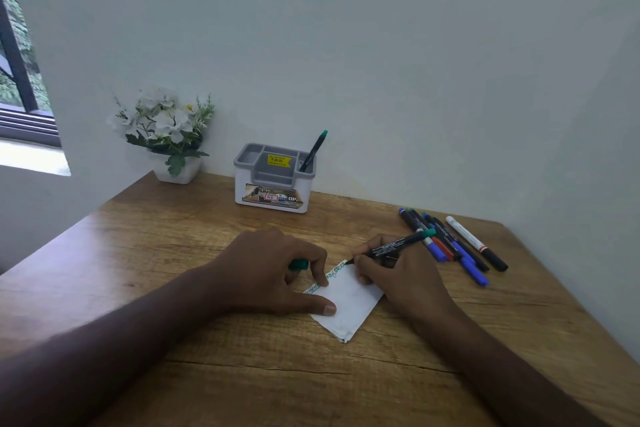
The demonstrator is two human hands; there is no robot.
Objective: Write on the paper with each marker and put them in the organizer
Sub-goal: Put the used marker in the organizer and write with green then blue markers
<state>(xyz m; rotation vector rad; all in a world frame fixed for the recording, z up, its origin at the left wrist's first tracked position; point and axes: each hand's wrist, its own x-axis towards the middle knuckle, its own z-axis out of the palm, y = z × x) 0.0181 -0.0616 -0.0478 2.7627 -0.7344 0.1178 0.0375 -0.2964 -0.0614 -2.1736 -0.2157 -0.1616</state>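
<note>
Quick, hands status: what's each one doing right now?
Left hand: holds a green cap, fingers pressing the paper.
Right hand: grips the green marker, tip on the paper.

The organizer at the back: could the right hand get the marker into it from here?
Probably yes. The table between the right hand with its marker and the organizer looks bare, and most compartments are open.

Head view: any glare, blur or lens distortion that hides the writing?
Head view: soft daylight from the window, no glare; wide-angle bending at the edges; the paper is sharp, but its green scribble is too small to read.
</note>
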